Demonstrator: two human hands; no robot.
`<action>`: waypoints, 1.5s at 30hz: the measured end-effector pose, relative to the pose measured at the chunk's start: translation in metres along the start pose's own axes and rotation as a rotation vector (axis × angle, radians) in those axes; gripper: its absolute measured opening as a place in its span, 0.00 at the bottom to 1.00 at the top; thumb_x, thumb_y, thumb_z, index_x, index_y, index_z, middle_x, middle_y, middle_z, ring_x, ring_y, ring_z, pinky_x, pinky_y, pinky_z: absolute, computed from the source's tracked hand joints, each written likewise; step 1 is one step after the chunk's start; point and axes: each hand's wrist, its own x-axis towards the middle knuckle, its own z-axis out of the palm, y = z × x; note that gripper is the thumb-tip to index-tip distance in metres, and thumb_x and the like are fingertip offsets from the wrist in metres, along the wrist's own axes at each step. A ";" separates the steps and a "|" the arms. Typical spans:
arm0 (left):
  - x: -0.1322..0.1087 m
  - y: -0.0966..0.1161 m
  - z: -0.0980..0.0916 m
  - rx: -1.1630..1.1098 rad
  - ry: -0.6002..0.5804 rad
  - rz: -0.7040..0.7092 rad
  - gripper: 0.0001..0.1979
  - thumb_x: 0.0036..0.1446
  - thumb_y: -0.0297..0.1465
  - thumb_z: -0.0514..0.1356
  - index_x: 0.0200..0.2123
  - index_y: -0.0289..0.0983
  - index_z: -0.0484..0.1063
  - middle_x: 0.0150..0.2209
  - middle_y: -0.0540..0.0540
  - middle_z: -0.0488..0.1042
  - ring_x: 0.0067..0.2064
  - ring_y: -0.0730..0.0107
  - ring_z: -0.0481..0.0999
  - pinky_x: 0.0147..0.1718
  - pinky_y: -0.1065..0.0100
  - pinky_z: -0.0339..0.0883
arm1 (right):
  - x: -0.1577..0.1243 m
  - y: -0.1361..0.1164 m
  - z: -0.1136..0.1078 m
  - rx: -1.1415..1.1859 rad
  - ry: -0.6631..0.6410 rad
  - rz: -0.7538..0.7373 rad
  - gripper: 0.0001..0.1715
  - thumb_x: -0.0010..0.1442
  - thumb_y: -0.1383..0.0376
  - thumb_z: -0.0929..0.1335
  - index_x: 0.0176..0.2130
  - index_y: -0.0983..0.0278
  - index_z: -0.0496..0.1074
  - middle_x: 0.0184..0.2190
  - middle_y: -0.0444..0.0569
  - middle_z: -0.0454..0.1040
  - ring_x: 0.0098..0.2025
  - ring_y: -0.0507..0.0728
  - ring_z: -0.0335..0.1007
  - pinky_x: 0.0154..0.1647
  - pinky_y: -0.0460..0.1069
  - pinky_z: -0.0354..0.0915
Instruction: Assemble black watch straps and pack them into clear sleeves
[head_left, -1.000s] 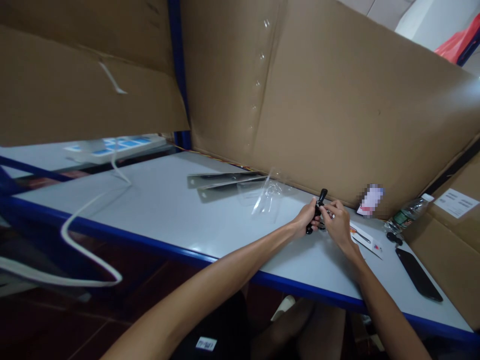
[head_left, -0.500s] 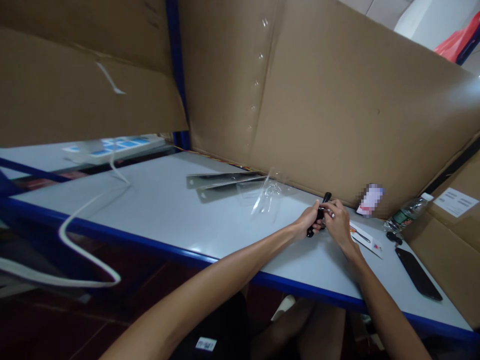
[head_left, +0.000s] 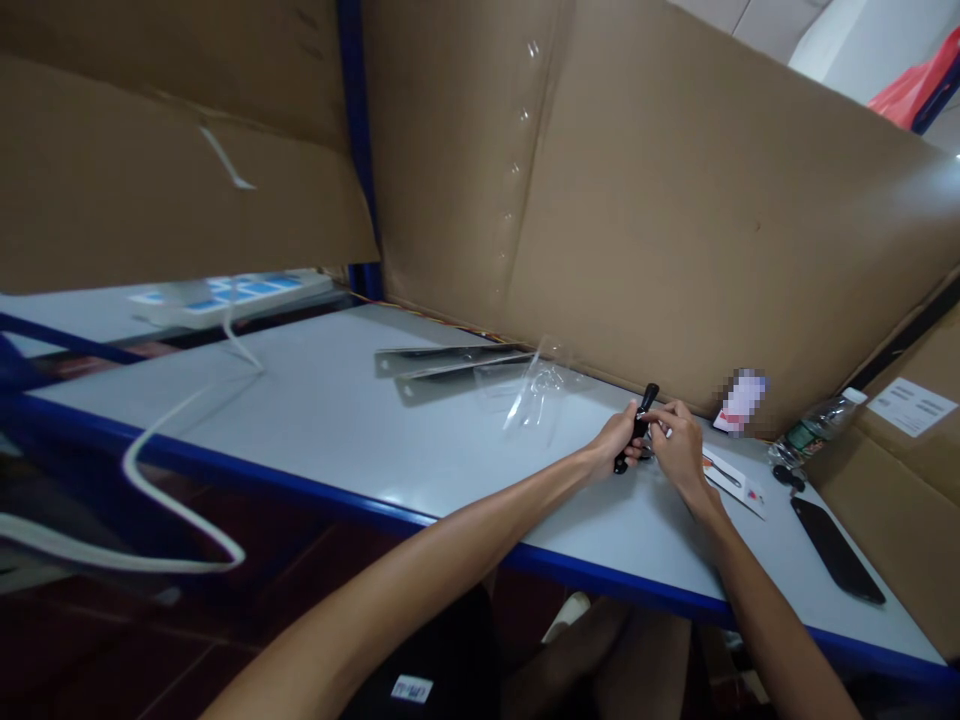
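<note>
My left hand is closed around a slim black-handled tool that slants upward, with black ends showing above and below the fist. Its exact kind I cannot make out. Against the middle of this tool, my right hand has thumb and fingers pinched together. Something small and pale shows at its fingers, too small to name. A shiny ring-like metal part peeks out between the two hands. Just right of my right hand lies a white card with an orange and dark print.
Flat grey packaging pieces and clear plastic packaging lie at the table's back. On the right are a black phone, a plastic bottle and small black round items. A white cable hangs over the left edge.
My right fingers have shifted slightly on the tool, with the index finger now stretched more toward its upper part. My left hand keeps its hold in nearly the same place.
</note>
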 end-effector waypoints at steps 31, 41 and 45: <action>0.001 -0.005 0.000 0.072 -0.082 -0.013 0.29 0.65 0.58 0.46 0.28 0.39 0.60 0.18 0.57 0.54 0.16 0.82 0.47 0.16 0.76 0.39 | 0.002 -0.003 0.002 0.036 -0.093 -0.025 0.13 0.64 0.63 0.63 0.36 0.61 0.77 0.33 0.48 0.74 0.34 0.57 0.68 0.37 0.50 0.61; 0.003 -0.005 -0.001 0.054 -0.037 -0.026 0.28 0.65 0.57 0.47 0.28 0.39 0.59 0.19 0.57 0.53 0.16 0.83 0.48 0.16 0.77 0.40 | 0.000 -0.010 -0.001 0.078 -0.095 -0.043 0.12 0.60 0.67 0.63 0.35 0.61 0.77 0.38 0.50 0.74 0.35 0.57 0.69 0.40 0.51 0.63; 0.003 -0.006 -0.001 0.049 -0.059 -0.021 0.29 0.65 0.58 0.47 0.29 0.38 0.62 0.19 0.57 0.53 0.16 0.83 0.47 0.16 0.77 0.39 | 0.000 -0.011 -0.001 0.051 -0.078 0.000 0.12 0.63 0.62 0.65 0.35 0.61 0.77 0.37 0.50 0.74 0.33 0.56 0.68 0.39 0.51 0.62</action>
